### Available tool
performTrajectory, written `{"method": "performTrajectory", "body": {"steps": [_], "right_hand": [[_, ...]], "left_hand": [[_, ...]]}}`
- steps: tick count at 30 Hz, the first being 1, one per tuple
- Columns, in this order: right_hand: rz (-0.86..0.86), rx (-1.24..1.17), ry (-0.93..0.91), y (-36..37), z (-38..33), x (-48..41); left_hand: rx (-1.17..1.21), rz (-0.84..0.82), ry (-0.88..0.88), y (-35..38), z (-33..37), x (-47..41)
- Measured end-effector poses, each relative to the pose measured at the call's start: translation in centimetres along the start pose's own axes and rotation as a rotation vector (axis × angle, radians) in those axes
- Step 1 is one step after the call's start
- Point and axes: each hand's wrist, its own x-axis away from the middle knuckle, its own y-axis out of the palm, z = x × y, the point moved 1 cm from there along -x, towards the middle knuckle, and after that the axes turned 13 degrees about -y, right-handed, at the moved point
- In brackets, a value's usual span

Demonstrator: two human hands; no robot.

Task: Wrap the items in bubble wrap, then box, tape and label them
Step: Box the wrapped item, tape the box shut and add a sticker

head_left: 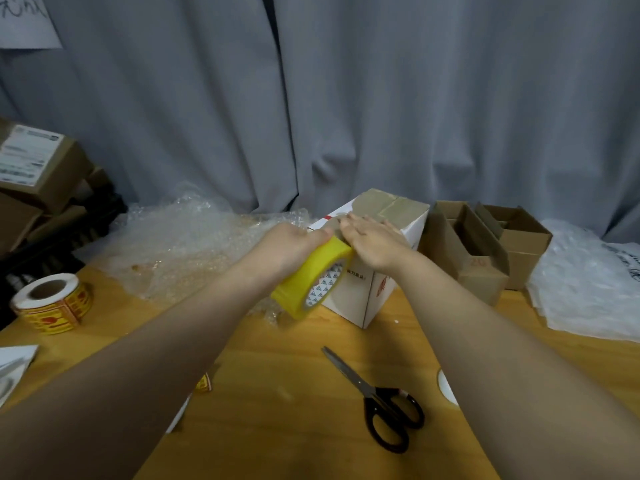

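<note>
Head view: at the left edge of the wooden table (277, 427) a roll of yellow and red labels (52, 303) is seen lying on its side, and sealed brown cartons (38, 171) are stacked beyond that edge. A crumpled sheet of bubble wrap (194, 244) is spread along the far edge, left of the middle. The yellow tape roll (311, 282) is gripped by the left hand (291, 249), fingers curled over its rim, and is held against the upper near-left side of the white box (367, 282). The box is stood upright past the middle of the table, towards the far edge, one corner turned to the camera; brown tape is seen across its closed top. The right hand (372, 242) is laid flat on that top, fingers straight, pressed onto the tape. Black-handled scissors (381, 403) are lain closed near the near edge, right of the middle. Open empty cartons (485, 247) are set just right of the box, and white plastic sheeting (588, 289) is heaped at the far right corner.
</note>
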Motion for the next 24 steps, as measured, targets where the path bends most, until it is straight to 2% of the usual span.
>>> {"method": "performTrajectory", "body": {"steps": [2,4,7,14,18,24], "right_hand": [[-0.045,0.087,0.006,0.1,0.1,-0.3],[-0.065,0.125,0.011,0.2,0.2,-0.5],[-0.053,0.146,0.005,0.4,0.2,-0.8],[0.005,0.227,-0.098,0.2,0.4,0.8],[-0.058,0.189,-0.148,0.0,0.6,0.8],[-0.078,0.210,-0.003,0.4,0.1,-0.1]], "left_hand": [[-0.127,0.035,0.009,0.0,-0.9,0.4],[-0.247,0.030,-0.063,-0.2,-2.7,0.5],[-0.273,-0.025,-0.127,-0.7,-4.6,0.4],[-0.461,0.055,0.013,-0.2,-4.4,0.1],[-0.505,0.069,0.033,0.4,-4.7,-0.2],[-0.385,0.081,0.051,-0.1,-5.1,0.0]]}}
